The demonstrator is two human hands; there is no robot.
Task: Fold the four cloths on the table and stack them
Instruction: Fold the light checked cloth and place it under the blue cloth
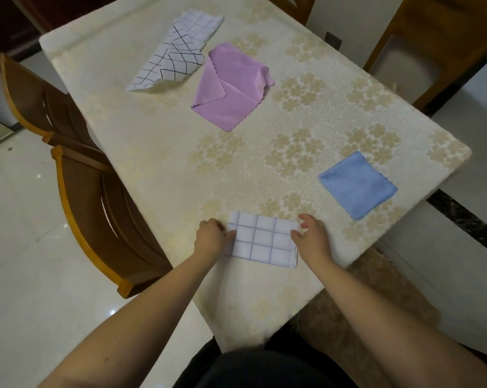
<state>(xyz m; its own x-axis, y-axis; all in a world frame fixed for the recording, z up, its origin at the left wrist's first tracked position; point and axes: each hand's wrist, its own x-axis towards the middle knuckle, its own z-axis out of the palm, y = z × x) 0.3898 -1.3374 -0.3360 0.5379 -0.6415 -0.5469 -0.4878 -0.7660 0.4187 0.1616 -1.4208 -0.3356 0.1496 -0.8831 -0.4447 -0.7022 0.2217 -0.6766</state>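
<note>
A white cloth with a purple grid [263, 239] lies folded into a rectangle near the table's front edge. My left hand [213, 236] pinches its left edge, and my right hand [311, 233] rests at its right edge with the fingers touching it. A blue cloth [357, 184] lies folded flat at the right, near the table's edge. A pink cloth [231, 85] lies loosely crumpled farther back. Behind it to the left, a white cloth with black grid lines [175, 54] lies unfolded and rumpled.
The table [158, 152] has a cream floral cover. Two wooden chairs [102, 197] stand along its left side, another wooden chair [421, 46] at the back right. White tiled floor surrounds the table.
</note>
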